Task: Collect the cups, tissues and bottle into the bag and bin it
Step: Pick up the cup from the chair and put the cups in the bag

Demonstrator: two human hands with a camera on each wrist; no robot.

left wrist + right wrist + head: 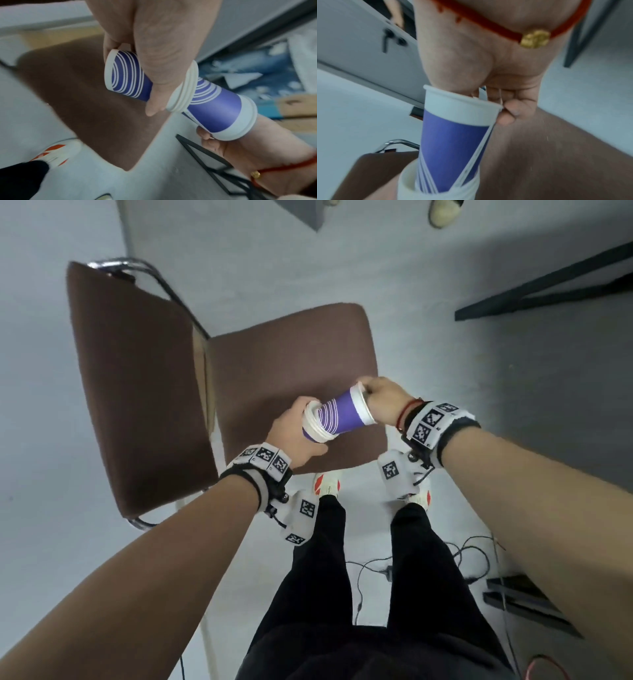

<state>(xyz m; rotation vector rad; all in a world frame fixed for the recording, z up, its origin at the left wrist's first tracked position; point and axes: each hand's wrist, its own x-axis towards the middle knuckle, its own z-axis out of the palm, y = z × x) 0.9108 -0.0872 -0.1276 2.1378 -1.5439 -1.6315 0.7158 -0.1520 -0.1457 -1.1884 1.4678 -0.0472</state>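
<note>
Purple paper cup point(346, 414) with white stripes sat partway inside a stack of cups point(317, 428), base end in, rim end out. Your left hand point(294, 436) wrapped curled fingers round the stack just below its bunched white rims; thumb point(152, 108) lay along the side. Your right hand point(380, 402) pinched the single cup's rim, thumb point(506, 116) outside, fingers tucked inside the mouth. Both cups hung tilted over the brown chair seat point(291, 361), not touching it. Red cord bracelet point(488, 25) with 1 gold bead on your right wrist.
</note>
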